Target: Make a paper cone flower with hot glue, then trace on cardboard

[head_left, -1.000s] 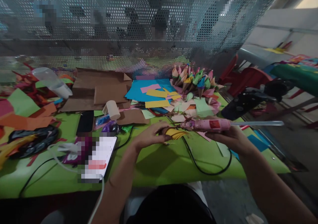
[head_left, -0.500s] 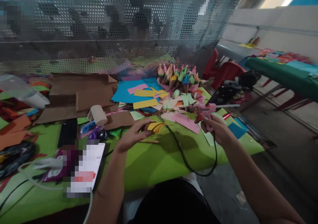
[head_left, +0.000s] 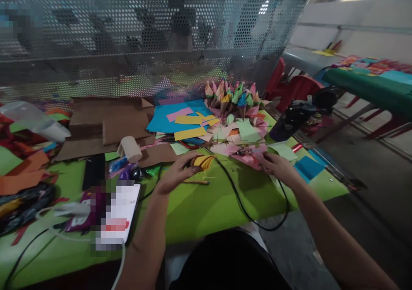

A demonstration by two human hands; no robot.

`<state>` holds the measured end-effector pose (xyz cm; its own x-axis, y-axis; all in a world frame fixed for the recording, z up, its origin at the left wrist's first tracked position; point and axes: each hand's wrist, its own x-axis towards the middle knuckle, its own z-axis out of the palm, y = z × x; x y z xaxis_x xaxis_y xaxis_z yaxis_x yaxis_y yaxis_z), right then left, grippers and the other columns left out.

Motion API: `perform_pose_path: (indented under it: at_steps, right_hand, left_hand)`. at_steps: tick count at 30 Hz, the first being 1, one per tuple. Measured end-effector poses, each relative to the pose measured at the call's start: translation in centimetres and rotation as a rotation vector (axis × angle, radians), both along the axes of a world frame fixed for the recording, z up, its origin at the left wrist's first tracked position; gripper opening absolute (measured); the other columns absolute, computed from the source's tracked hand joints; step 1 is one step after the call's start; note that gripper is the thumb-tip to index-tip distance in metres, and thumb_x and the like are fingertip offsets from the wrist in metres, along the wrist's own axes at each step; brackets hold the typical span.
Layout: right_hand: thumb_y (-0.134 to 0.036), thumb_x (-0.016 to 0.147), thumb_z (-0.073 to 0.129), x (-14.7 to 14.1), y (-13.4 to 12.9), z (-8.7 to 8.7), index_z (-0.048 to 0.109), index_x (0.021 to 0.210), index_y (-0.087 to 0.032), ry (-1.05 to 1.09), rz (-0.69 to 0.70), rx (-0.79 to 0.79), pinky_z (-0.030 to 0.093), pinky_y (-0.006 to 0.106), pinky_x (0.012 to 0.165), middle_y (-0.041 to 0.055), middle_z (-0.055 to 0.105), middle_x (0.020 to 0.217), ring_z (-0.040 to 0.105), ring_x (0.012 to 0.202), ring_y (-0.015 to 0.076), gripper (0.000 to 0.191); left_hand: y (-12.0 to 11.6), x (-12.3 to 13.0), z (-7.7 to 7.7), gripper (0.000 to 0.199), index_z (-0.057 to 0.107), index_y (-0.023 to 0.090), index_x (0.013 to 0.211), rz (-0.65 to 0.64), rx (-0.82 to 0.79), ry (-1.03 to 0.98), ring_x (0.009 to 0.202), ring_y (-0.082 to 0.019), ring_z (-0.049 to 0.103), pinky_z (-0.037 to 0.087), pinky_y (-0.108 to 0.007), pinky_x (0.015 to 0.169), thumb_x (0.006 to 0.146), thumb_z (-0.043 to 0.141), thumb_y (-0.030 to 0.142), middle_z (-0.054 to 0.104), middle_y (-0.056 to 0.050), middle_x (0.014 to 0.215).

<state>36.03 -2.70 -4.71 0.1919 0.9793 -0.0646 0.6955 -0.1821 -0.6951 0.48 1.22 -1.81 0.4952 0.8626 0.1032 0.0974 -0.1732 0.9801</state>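
Two bare hands over a smooth green tabletop (head_left: 189, 215), toward its front edge. Clasped in the grip of the left hand (head_left: 177, 172): one yellow paper piece (head_left: 205, 162), layered in thin, curved, fanned-out folds, near mid-width of the tabletop, toward the front. At the fingertips of the right hand (head_left: 277, 166): one pink glue gun (head_left: 246, 152), lying over pink paper (head_left: 255, 165) right of mid-width; grasping or merely touching, cannot tell. In front of the gun, one black cable (head_left: 236, 195), looped past the front edge. Just below the yellow piece, one thin tan stick (head_left: 196, 182).

Toward the rear edge: one large flat blue sheet (head_left: 159, 125), bearing at least three matte yellow strips (head_left: 189, 134) and one pink piece (head_left: 179, 114). To its left, at least two stiff brown sheets (head_left: 85, 125), overlapping. At the rear right corner, one cluster of pointed paper cones (head_left: 242, 101) with coloured, twisted tops; at least six, exact count hidden by overlap.

Toward the left edge: one translucent plastic cup (head_left: 32, 118), tipped over. Near the front edge, left portion: one phone (head_left: 120, 215), screen lit. Close to the right edge: one flat blue paper (head_left: 309, 169).
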Motion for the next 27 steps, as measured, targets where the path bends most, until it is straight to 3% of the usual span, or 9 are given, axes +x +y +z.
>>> perform_pose_path:
  at_steps: [3,5,7,11,17,20,27]
  right_hand:
    - [-0.063,0.087,0.048,0.5,-0.7,1.3,0.063,0.070,-0.023,-0.437,-0.047,-0.036,0.032,0.030,0.053,0.0073,0.068,0.075,0.061,0.068,0.0236,0.045]
    - [-0.059,0.090,0.047,0.3,-1.2,2.4,0.064,0.069,-0.023,-0.563,-0.036,-0.018,0.032,0.032,0.054,0.0094,0.070,0.079,0.064,0.072,0.0272,0.045]
    - [-0.055,0.091,0.050,-0.5,-1.7,3.7,0.067,0.079,-0.023,-0.524,0.047,0.139,0.038,0.033,0.055,0.0091,0.071,0.084,0.065,0.072,0.0264,0.039]
    - [-0.041,0.095,0.058,-4.2,-2.2,5.8,0.069,0.115,-0.026,-0.179,0.376,0.518,0.050,0.030,0.064,0.0065,0.071,0.097,0.064,0.071,0.0178,0.028]
    - [-0.020,0.091,0.066,-10.0,-1.9,6.8,0.068,0.116,-0.027,0.035,0.600,0.789,0.055,0.025,0.067,0.0038,0.072,0.099,0.066,0.072,0.0132,0.026]
    - [-0.017,0.092,0.064,-11.0,-1.5,6.9,0.071,0.110,-0.028,0.047,0.635,0.853,0.057,0.025,0.071,0.0026,0.073,0.092,0.070,0.082,0.0157,0.023]
    - [-0.017,0.091,0.065,-11.3,-1.2,7.3,0.074,0.100,-0.028,-0.047,0.568,0.930,0.060,0.029,0.074,0.0034,0.074,0.088,0.072,0.082,0.0177,0.017]
  left_hand:
    - [-0.4,0.6,0.8,0.052,0.068,0.020,0.105,-0.032,0.060,0.071,0.107,-0.027,0.056,0.045,-0.038,0.096,0.078,0.065,0.065,0.065,-0.008,0.110]
    - [-0.6,0.9,1.3,0.052,0.067,0.020,0.107,-0.046,0.083,0.105,0.103,-0.025,0.056,0.046,-0.037,0.093,0.079,0.064,0.064,0.064,-0.007,0.107]
    - [-0.9,1.2,1.7,0.054,0.066,0.020,0.109,-0.055,0.094,0.126,0.101,-0.024,0.055,0.047,-0.036,0.091,0.080,0.062,0.065,0.062,-0.006,0.105]
    - [-1.2,1.6,2.1,0.051,0.065,0.019,0.104,-0.096,0.159,0.199,0.092,-0.022,0.054,0.047,-0.035,0.086,0.082,0.060,0.064,0.060,-0.005,0.098]
    - [-1.1,2.2,2.1,0.047,0.062,0.020,0.106,-0.145,0.231,0.240,0.097,-0.024,0.057,0.045,-0.036,0.088,0.085,0.059,0.061,0.063,-0.007,0.105]
    - [-1.1,2.2,2.1,0.046,0.061,0.020,0.105,-0.167,0.239,0.229,0.098,-0.024,0.057,0.045,-0.036,0.089,0.085,0.059,0.060,0.064,-0.007,0.106]
    - [-1.3,2.4,2.5,0.037,0.061,0.021,0.108,-0.183,0.254,0.243,0.095,-0.024,0.058,0.044,-0.036,0.088,0.087,0.059,0.052,0.066,-0.007,0.104]
